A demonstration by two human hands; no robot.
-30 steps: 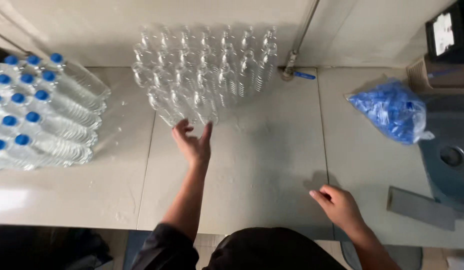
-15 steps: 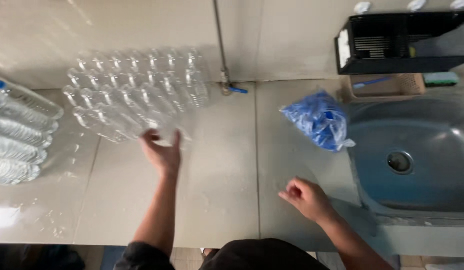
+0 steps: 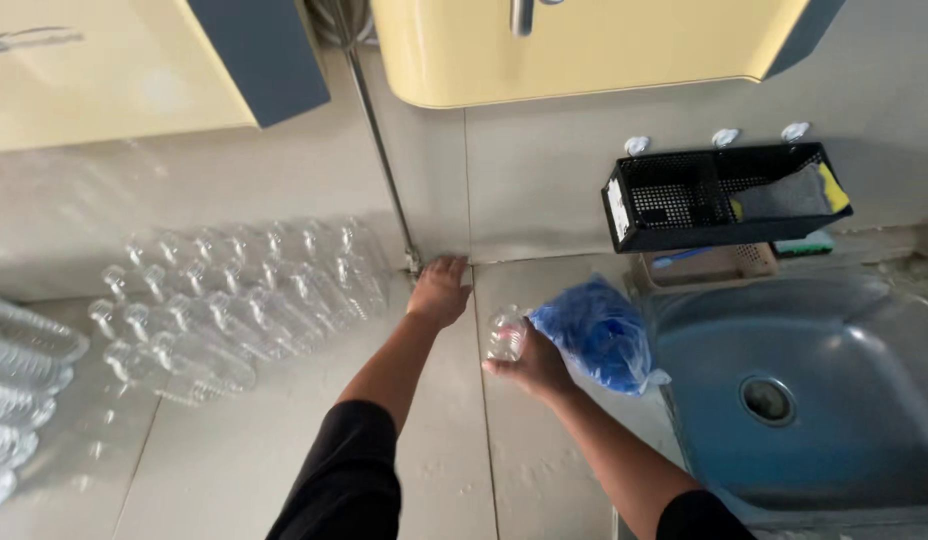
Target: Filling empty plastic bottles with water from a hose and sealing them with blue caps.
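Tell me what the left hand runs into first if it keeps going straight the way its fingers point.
The left hand points toward the wall; its fingertips sit near the metal pipe's foot, so probably the pipe base or wall, depth being unclear.

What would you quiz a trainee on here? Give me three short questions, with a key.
1. True or false: the right hand holds a clear bottle.
2. What lies just right of the right hand? A. the blue bag B. a red towel C. a white plate
3. Fill in: the left hand rests on the counter near the foot of a metal ____.

Key: 1. true. 2. A; the bag lies between the hand and the sink. 3. pipe; the rows of empty bottles lie farther left.
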